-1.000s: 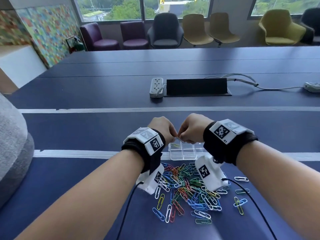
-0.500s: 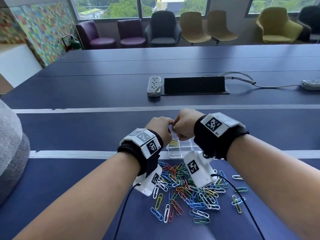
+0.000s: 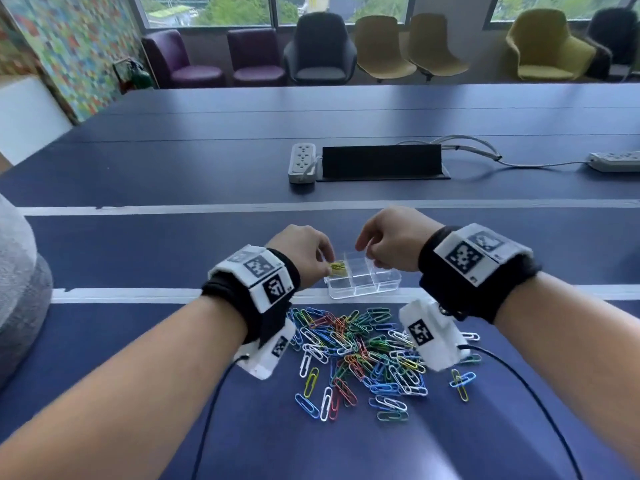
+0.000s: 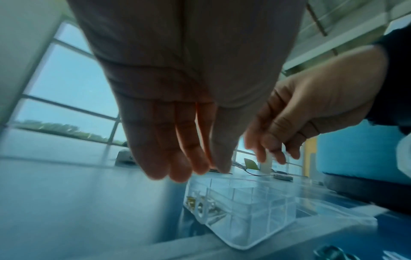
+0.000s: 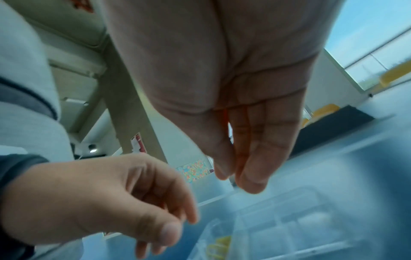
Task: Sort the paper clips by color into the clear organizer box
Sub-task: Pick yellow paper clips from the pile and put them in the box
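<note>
The clear organizer box (image 3: 363, 292) stands on the blue table just beyond a pile of mixed-colour paper clips (image 3: 360, 344). Yellow clips (image 3: 337, 266) lie in its left compartment; the other compartments look bare. My left hand (image 3: 327, 268) hovers at that compartment's left edge with relaxed fingers, and nothing shows in them (image 4: 213, 168). My right hand (image 3: 367, 252) hangs over the box's middle and right. Its thumb meets its fingertips (image 5: 231, 177), and I cannot see whether they pinch a clip. The wrist views show the box (image 4: 255, 219) (image 5: 289, 228) below both hands.
A white power strip (image 3: 302, 162) and a black cable flap (image 3: 381, 162) sit further back, with another power strip (image 3: 613, 161) at the far right. A white tape line (image 3: 138, 294) crosses the table by the box. Grey cloth (image 3: 17, 289) lies at the left edge.
My hands were pressed together above the box with a thin clip between them. They have pulled apart, the left towards the yellow compartment, the right over the box's right side.
</note>
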{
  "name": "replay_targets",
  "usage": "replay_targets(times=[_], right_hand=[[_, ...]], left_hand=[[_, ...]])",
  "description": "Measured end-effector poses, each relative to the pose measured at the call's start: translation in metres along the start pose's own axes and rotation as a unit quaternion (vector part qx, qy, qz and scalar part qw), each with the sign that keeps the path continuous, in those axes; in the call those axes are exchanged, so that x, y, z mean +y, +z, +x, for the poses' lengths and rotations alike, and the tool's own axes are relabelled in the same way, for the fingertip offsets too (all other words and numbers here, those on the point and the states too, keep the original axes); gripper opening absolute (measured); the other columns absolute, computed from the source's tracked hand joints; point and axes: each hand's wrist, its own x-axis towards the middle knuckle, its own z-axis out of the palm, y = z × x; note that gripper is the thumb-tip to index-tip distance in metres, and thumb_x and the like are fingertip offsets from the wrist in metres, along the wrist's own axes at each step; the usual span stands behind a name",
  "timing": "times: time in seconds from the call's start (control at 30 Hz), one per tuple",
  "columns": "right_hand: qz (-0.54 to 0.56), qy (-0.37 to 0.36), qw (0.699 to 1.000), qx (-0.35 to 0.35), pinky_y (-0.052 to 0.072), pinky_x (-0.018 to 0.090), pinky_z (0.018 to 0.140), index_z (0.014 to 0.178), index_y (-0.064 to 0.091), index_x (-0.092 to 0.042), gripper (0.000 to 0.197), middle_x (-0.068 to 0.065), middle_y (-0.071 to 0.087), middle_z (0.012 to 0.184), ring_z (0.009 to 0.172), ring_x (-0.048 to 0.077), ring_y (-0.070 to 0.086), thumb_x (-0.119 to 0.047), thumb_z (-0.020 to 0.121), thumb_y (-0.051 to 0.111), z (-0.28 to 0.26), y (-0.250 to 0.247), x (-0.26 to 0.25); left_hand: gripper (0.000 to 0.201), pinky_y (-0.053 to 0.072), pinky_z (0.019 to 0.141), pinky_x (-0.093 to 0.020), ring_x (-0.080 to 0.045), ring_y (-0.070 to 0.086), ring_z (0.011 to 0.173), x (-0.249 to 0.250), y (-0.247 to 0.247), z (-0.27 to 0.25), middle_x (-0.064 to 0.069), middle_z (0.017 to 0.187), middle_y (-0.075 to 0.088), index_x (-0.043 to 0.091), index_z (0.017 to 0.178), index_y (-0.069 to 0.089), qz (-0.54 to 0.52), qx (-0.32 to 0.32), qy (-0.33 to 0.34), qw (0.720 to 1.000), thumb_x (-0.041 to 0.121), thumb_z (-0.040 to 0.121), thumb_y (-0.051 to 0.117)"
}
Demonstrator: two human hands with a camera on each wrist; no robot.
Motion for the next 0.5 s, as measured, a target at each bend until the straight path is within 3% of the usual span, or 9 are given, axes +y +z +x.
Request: replay_targets(times=[0.07, 0.17, 0.27, 0.4, 0.5], right_hand=[[-0.043, -0.015, 0.999, -0.002, 0.053, 0.024, 0.078, 0.092, 0.075, -0.017, 0.026, -0.008, 0.063, 0.067, 0.072, 0.013, 0.06, -0.005, 0.083, 0.054, -0.019, -0.008, 0.011], [-0.11, -0.028, 0.993, -0.036, 0.052, 0.02, 0.074, 0.088, 0.077, -0.019, 0.02, -0.004, 0.07, 0.073, 0.072, 0.012, 0.063, -0.011, 0.08, 0.06, -0.05, -0.011, 0.027], [-0.187, -0.036, 0.978, -0.087, 0.053, 0.019, 0.069, 0.088, 0.076, -0.021, 0.017, -0.004, 0.075, 0.084, 0.083, 0.013, 0.066, -0.018, 0.079, 0.062, -0.075, 0.003, 0.037], [-0.179, -0.048, 0.974, -0.13, 0.049, 0.02, 0.068, 0.087, 0.077, -0.02, 0.016, 0.0, 0.075, 0.083, 0.07, 0.012, 0.058, -0.029, 0.075, 0.071, -0.089, 0.027, 0.039], [-0.162, -0.049, 0.979, -0.11, 0.043, 0.017, 0.064, 0.087, 0.076, -0.019, 0.014, -0.001, 0.075, 0.084, 0.068, 0.01, 0.054, -0.023, 0.075, 0.071, -0.088, 0.036, 0.039]], left_hand=[[0.012, 0.046, 0.073, -0.021, -0.009, 0.057, 0.075, 0.0, -0.005, -0.011, 0.005, 0.08, 0.065, 0.019, 0.093, 0.073, 0.029, -0.026, 0.03, 0.999, 0.023, 0.083, 0.067], [0.01, 0.047, 0.069, -0.019, -0.003, 0.055, 0.064, 0.003, -0.004, -0.029, 0.009, 0.07, 0.063, 0.019, 0.087, 0.074, 0.054, -0.075, 0.069, 0.993, 0.024, 0.082, 0.067], [0.012, 0.051, 0.071, -0.019, -0.003, 0.057, 0.064, 0.014, 0.006, -0.041, 0.005, 0.078, 0.071, 0.019, 0.088, 0.075, 0.062, -0.119, 0.103, 0.986, 0.027, 0.082, 0.068], [0.012, 0.053, 0.075, -0.02, -0.004, 0.058, 0.067, 0.031, 0.017, -0.045, 0.003, 0.084, 0.074, 0.019, 0.091, 0.076, 0.073, -0.145, 0.142, 0.977, 0.024, 0.083, 0.068], [0.013, 0.052, 0.076, -0.02, -0.007, 0.061, 0.072, 0.036, 0.019, -0.044, 0.004, 0.084, 0.074, 0.021, 0.093, 0.076, 0.096, -0.156, 0.148, 0.972, 0.018, 0.082, 0.068]])
